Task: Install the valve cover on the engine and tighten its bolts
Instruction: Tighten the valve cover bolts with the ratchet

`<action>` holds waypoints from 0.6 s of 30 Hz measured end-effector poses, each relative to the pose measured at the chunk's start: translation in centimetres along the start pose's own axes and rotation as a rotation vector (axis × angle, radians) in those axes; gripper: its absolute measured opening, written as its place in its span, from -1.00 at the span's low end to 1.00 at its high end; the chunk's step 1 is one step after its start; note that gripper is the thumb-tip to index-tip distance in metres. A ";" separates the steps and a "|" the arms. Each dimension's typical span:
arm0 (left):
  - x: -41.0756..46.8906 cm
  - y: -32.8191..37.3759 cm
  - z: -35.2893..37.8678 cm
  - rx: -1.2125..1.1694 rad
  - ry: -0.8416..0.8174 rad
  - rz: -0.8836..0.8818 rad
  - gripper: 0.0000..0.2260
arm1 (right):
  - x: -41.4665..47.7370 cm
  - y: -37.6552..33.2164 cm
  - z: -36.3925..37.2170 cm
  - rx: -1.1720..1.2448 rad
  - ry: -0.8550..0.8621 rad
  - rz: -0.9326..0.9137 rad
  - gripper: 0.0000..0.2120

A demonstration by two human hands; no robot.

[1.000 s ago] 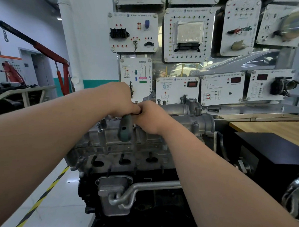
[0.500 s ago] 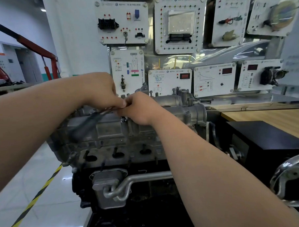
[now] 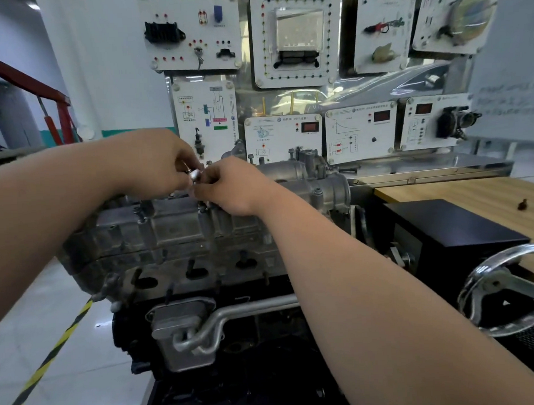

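Well, cover (image 3: 169, 228) sits already on the engine (image 3: 183, 276), so the placing step looks done. Both hands meet just over its top edge, at approx. 12 o'clock of the cover's middle. L hand (image 3: 154, 164) pinches a small silver socket (image 3: 194, 175) with thumb and fingers. R hand (image 3: 231, 188), fingers curled, seems to pinch the socket's other side; what is under it I cannot tell. At 1 o'clock from the hands, two bolts (image 3: 251, 157) stand tall on the far side, so I judge they are not tightened yet. One small dark piece (image 3: 522, 204), maybe a bolt, lies on the table (image 3: 442, 191) at 3 o'clock, well apart from the engine. No wrench handle shows. My judgement: task is about mid-way, and most tightening w/ the tool is left.
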State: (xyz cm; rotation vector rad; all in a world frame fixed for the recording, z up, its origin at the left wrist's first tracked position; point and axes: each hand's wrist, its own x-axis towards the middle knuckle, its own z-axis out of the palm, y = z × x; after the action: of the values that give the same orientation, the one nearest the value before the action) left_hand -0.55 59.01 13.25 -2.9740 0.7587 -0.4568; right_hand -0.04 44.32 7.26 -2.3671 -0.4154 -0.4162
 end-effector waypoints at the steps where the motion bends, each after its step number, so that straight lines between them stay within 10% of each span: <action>1: 0.1 0.0 0.1 -0.004 0.027 -0.030 -0.73 | -0.1 0.0 0.1 0.004 -0.001 0.002 -0.66; 10: 0.2 0.6 0.2 -0.151 0.033 -0.158 -0.81 | -0.1 -0.1 0.3 -0.002 0.004 -0.006 -0.67; 18: -0.7 -0.5 -0.1 -0.154 -0.024 0.089 -0.70 | 0.2 0.4 -0.8 0.052 -0.065 0.001 -0.73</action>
State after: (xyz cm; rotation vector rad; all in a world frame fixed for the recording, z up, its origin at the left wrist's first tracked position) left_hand -0.91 59.79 13.20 -3.0626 0.9607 -0.3739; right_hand 0.15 43.56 7.70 -2.3349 -0.4501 -0.3245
